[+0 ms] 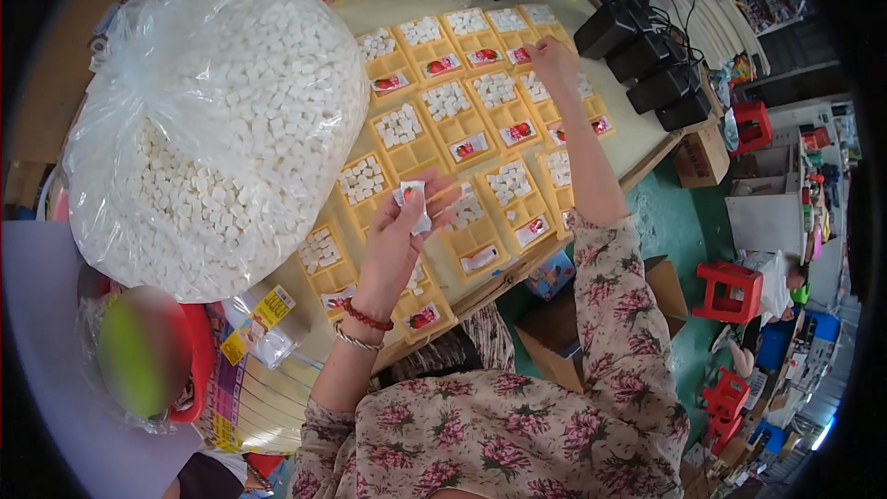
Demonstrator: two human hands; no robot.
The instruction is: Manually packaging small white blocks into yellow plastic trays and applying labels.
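My left hand (397,238) holds a few small white packets (413,206) with a strawberry picture, the thumb pressed on them and the other fingers stretched out. It hovers over the nearer yellow compartment trays (416,152). My right hand (554,69) reaches to the far right trays, its fingers pinched together beside a strawberry packet (519,55) lying in a tray. Whatever is between its fingertips is hidden. Each tray has one section of white cubes (400,126), which look like marshmallows; many also have a strawberry packet (517,133) in another section.
A big clear bag of white cubes (268,129) fills the left of the table. Below it sits a red basin (196,351) with a blurred green thing. Black adapters (637,51) with cables stand at the far right; an open cardboard box (545,342) and red stools (725,291) are beyond the edge.
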